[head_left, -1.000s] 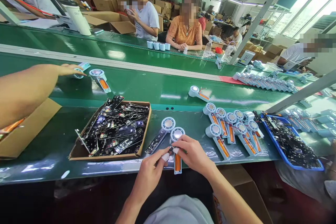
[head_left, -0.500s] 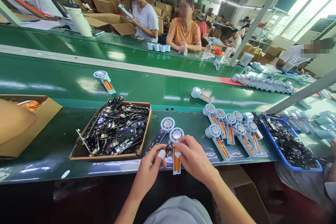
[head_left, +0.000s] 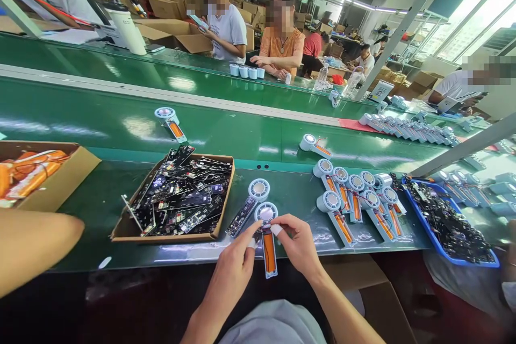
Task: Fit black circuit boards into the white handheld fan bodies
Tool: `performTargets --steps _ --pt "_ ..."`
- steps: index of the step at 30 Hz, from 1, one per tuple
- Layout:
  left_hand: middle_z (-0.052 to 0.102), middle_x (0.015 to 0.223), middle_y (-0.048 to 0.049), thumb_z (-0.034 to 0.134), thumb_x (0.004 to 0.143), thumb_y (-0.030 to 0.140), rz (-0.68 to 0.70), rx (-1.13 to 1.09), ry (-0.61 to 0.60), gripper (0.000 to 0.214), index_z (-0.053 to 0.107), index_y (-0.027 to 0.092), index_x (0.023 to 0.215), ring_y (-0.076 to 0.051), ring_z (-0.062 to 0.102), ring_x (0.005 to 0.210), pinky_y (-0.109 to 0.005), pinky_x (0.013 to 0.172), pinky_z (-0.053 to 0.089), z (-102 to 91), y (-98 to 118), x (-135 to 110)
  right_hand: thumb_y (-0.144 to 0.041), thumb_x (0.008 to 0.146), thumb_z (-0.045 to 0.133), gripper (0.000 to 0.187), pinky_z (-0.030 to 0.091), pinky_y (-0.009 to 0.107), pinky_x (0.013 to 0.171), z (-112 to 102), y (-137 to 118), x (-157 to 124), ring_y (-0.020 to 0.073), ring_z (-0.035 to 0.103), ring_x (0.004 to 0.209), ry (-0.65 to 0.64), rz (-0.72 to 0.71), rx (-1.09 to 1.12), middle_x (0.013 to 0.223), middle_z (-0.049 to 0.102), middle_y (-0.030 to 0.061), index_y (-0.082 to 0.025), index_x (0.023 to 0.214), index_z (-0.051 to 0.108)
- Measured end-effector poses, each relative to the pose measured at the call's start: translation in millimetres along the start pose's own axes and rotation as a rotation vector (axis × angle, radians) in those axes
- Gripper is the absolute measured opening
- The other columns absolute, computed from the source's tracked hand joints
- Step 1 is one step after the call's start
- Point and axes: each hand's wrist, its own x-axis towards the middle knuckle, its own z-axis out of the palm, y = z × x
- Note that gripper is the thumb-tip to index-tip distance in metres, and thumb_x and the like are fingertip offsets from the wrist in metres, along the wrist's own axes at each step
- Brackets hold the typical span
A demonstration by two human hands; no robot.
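Note:
A light-blue handheld fan housing (head_left: 266, 212) lies at the bench's front edge, an orange battery (head_left: 269, 252) in its open handle. My left hand (head_left: 238, 258) is closed at the left of the fan's neck, thumb and forefinger pinching a small dark circuit board (head_left: 257, 234), mostly hidden. From the right, my right hand (head_left: 297, 242) pinches at the neck just below the round head; thin wires there are partly covered by the fingertips. White covers wrap both thumbs. Just left stands a second fan (head_left: 258, 189) with a black circuit board (head_left: 241, 217) on its handle.
A cardboard tray of circuit boards (head_left: 231, 185) sits to the left, beside a box of orange batteries (head_left: 74, 177). Another person's arm (head_left: 38, 247) reaches in at left. Several fans (head_left: 355, 183) and a blue tray (head_left: 429, 236) stand right. Two fans lie on the green belt (head_left: 226, 129).
My left hand has brought the circuit board against the fan's neck, turning it mostly out of sight. The fan has shifted slightly toward me. The arm at left has moved down, uncovering the batteries.

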Motion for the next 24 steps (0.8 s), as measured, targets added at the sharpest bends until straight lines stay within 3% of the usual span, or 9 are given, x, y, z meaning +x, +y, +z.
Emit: performTargets --steps 2,5,9,12,15,18,21,24 --pt "0.076 0.117 -0.0097 0.034 0.091 0.017 0.062 0.040 0.052 0.049 0.066 0.021 0.129 -0.024 0.074 0.102 -0.036 0.084 0.060 6.3 1 -4 -0.020 0.088 0.062 0.012 0.052 0.025 0.069 2 -3 -1 0.0157 0.065 0.074 0.004 0.020 0.032 0.082 0.072 0.0019 -0.020 0.087 0.073" --pt "0.077 0.110 -0.0100 0.035 0.092 0.018 0.078 0.035 0.095 0.047 0.068 0.021 0.125 -0.024 0.075 0.098 -0.035 0.079 0.061 10.8 3 -8 -0.016 0.088 0.058 0.016 0.052 0.025 0.069 0 -9 -4 0.0148 0.063 0.076 -0.048 -0.079 -0.051 0.086 0.069 0.0028 -0.020 0.091 0.073" --pt "0.078 0.106 -0.0096 0.039 0.090 0.020 -0.059 -0.110 0.062 0.044 0.069 0.018 0.122 -0.019 0.076 0.074 -0.030 0.067 0.061 5.3 7 -7 -0.006 0.087 0.050 0.034 0.052 0.026 0.075 -7 -11 -10 0.0168 0.061 0.088 -0.189 -0.302 -0.338 0.100 0.062 0.0068 -0.021 0.110 0.070" --pt "0.078 0.080 -0.0049 0.040 0.090 0.024 -0.175 -0.212 -0.026 0.045 0.068 0.015 0.124 -0.015 0.066 0.050 -0.027 0.057 0.058 -1.1 10 -4 -0.005 0.088 0.050 0.034 0.051 0.027 0.074 -6 -6 -12 0.0180 0.057 0.085 -0.281 -0.461 -0.615 0.097 0.059 0.0062 -0.022 0.110 0.069" --pt "0.071 0.064 -0.0016 0.039 0.091 0.027 -0.185 -0.222 -0.048 0.045 0.068 0.013 0.122 -0.016 0.063 0.048 -0.027 0.057 0.058 -3.8 12 -3 -0.008 0.092 0.050 0.026 0.050 0.026 0.070 -1 -1 -10 0.0174 0.056 0.079 -0.285 -0.532 -0.673 0.091 0.059 0.0051 -0.021 0.100 0.071" --pt "0.074 0.076 -0.0047 0.036 0.091 0.022 -0.127 -0.161 -0.023 0.047 0.068 0.015 0.124 -0.015 0.062 0.049 -0.028 0.060 0.058 -2.1 12 -5 -0.013 0.096 0.052 0.024 0.052 0.027 0.075 1 -1 -6 0.0167 0.061 0.085 -0.232 -0.427 -0.423 0.095 0.064 0.0058 -0.022 0.097 0.074" --pt "0.075 0.091 -0.0081 0.032 0.091 0.016 -0.015 -0.049 0.042 0.050 0.068 0.019 0.126 -0.017 0.069 0.064 -0.029 0.066 0.059 2.5 10 -8 -0.020 0.095 0.059 0.018 0.052 0.025 0.072 0 -4 -3 0.0156 0.064 0.083 -0.205 -0.244 -0.172 0.094 0.066 0.0046 -0.023 0.094 0.077" --pt "0.071 0.088 -0.0077 0.032 0.093 0.015 0.084 0.087 0.096 0.050 0.068 0.020 0.127 -0.020 0.072 0.072 -0.029 0.063 0.058 7.4 9 -12 -0.025 0.093 0.065 0.014 0.050 0.024 0.065 -3 -8 0 0.0149 0.063 0.076 -0.209 -0.129 -0.068 0.089 0.067 0.0036 -0.023 0.089 0.078"
